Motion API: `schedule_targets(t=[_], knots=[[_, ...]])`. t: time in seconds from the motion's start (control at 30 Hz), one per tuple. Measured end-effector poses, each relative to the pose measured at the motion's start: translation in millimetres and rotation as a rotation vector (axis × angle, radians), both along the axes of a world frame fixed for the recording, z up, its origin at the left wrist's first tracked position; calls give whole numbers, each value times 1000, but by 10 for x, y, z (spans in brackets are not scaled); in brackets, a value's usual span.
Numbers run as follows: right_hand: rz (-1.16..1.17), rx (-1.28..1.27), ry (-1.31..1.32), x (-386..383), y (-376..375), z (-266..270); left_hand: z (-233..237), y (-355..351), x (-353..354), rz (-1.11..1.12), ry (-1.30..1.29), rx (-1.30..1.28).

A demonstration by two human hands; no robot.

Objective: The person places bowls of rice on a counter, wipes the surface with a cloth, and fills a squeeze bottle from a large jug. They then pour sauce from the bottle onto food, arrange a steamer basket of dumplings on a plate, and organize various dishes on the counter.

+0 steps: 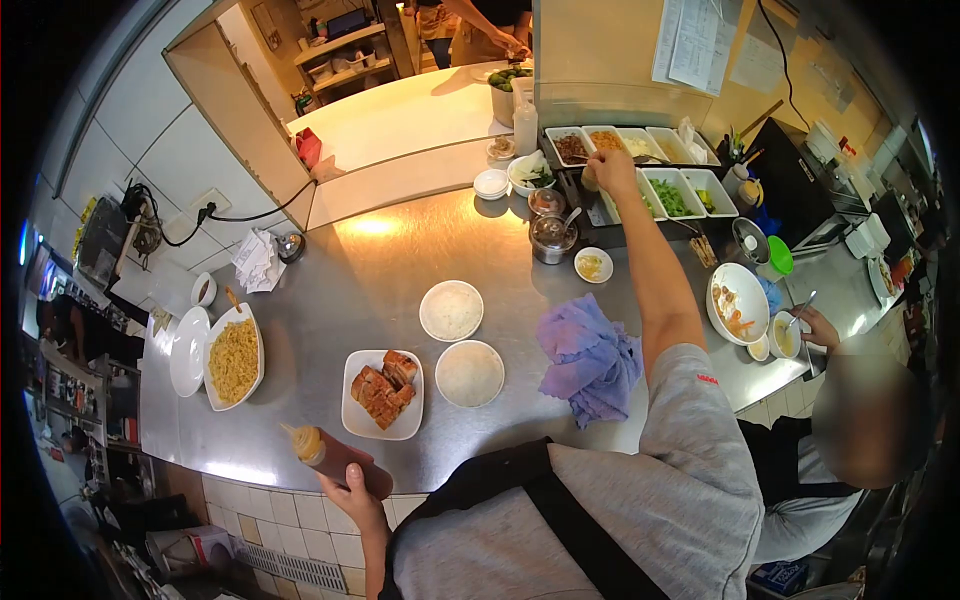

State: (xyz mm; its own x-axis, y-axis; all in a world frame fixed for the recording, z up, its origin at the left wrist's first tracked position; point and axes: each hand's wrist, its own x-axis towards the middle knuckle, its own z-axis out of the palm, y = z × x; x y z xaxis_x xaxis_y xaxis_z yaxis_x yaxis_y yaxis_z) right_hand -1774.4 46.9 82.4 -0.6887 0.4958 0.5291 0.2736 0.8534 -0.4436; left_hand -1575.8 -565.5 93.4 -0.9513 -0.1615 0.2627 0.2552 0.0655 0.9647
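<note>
My left hand (pixel 358 500) is wrapped round a squeeze bottle (pixel 338 458) of brown sauce with a pale nozzle, tilted at the counter's near edge. Just beyond it, a square white dish (pixel 383 424) holds pieces of browned roast meat (pixel 384 396). Two bowls of white rice, a far one (pixel 451 310) and a near one (pixel 470 374), stand to the right of the dish. My right arm stretches out over the topping containers (pixel 672 194). There my right hand (pixel 612 170) is closed, fingers down, beside chopped greens; what it grips is hidden.
A crumpled purple cloth (pixel 590 360) lies on the steel counter (pixel 300 330). At left are a bowl of noodles (pixel 234 352) and white plates (pixel 189 350). Metal pots (pixel 553 238) stand near the pass. To the right, a co-worker (pixel 800 470) holds a small bowl (pixel 786 338).
</note>
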Motion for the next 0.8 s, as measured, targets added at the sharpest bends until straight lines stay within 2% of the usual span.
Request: schedule_targets(t=[0.03, 0.13, 0.23, 0.33, 0.4, 0.43, 0.47, 0.53, 0.6, 0.63, 0.7, 0.73, 0.8], knots=[[1, 58, 37, -33, 20, -69, -1, 38, -28, -20, -5, 15], [9, -287, -97, -124, 89, -155, 30, 175, -72, -65, -28, 2], [-42, -102, -186, 86, -137, 210, 5, 313, -120, -168, -21, 29], [47, 257, 267, 275, -416, 381, -45, 414, -188, -365, -102, 42], [475, -604, 77, 805, -1335, 933, -39, 566, -265, -516, -160, 6], [716, -772, 56, 996, -1688, 964, -190, 653, -338, -541, -91, -30], [912, -912, -78, 1270, -2010, 1008, -176, 780, -374, -553, 0, -98], [1177, -775, -155, 1627, -2553, 1053, -11, 1078, -401, -548, 205, -256], [1160, -651, -184, 1842, -2821, 998, 0, 1303, -346, -694, -24, -59], [1156, -591, -201, 1897, -2913, 987, 59, 1381, -329, -743, -47, -85], [1017, -698, -336, 1998, -2887, 1048, 248, 1453, -338, -838, -89, -139], [942, -747, -399, 2041, -2821, 1060, 280, 1428, -363, -807, 32, -278], [892, -608, -157, 2003, -2600, 1060, 309, 1365, -386, -750, 273, -559]])
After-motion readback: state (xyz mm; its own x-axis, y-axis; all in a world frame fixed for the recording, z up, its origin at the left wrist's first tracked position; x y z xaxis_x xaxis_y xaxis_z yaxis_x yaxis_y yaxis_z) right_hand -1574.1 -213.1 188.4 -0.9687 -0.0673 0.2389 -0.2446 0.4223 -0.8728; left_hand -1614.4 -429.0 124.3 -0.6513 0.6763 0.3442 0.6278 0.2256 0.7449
